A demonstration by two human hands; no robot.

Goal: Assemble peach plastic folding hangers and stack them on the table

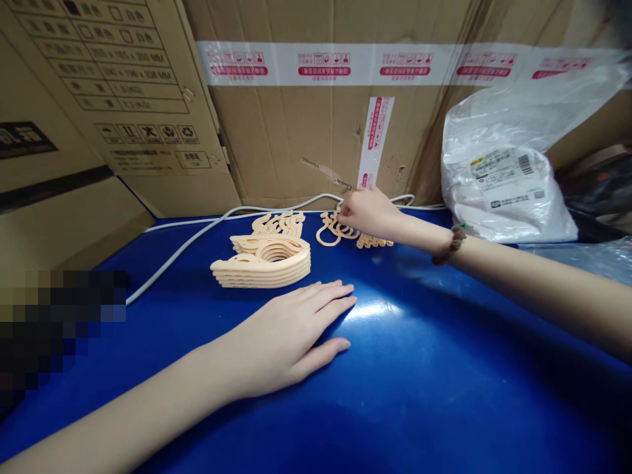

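One hand, my left hand (301, 329), lies flat and empty on the blue tabletop (419, 408); my right hand (370, 212) curls over peach-coloured hooks (328, 244), its hold hidden. Left of these, same-coloured hanger pieces (266, 276) sit stacked, smooth and curved, cut-outs aligned.

pale-peach stacked pcs (266, 273), solid-blue tabletop (419, 408), tan-brn carton (123, 79) w/ blk print & grid lines, white tape (365, 62) — pinkish-red blocks repeat along it, lt-grey cable (168, 263), white bag (533, 220) — blk-on-white label (504, 174), yellow patch, dk-brn wristband (449, 247)
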